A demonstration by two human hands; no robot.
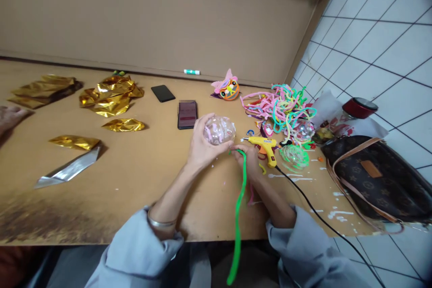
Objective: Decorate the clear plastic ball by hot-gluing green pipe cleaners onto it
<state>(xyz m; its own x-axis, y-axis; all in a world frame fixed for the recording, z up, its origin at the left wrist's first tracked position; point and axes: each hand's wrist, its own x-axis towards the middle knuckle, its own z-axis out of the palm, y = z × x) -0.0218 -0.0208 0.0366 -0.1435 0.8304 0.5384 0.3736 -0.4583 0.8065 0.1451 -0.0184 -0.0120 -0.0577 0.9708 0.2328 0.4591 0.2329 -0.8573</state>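
My left hand (201, 146) is wrapped round a clear plastic ball (221, 130) with pink and white marks on it, held above the table. Just to the right and a little lower, my right hand (246, 159) pinches the upper end of a bright green pipe cleaner (240, 202), whose long tail hangs down past the table's front edge. Beside that hand lies a yellow hot glue gun (265, 146), nozzle pointing left. A second clear ball with green strands (294, 156) rests to the right of the glue gun.
Tangled coloured pipe cleaners (280, 105) and a decorated ball figure (230, 89) lie at the back. Two phones (163, 93) are behind my left hand. Gold foil pieces (111, 94) and another person's hand (11, 117) are at left. A brown handbag (381, 180) stands right; the gun's black cord (313, 209) trails off.
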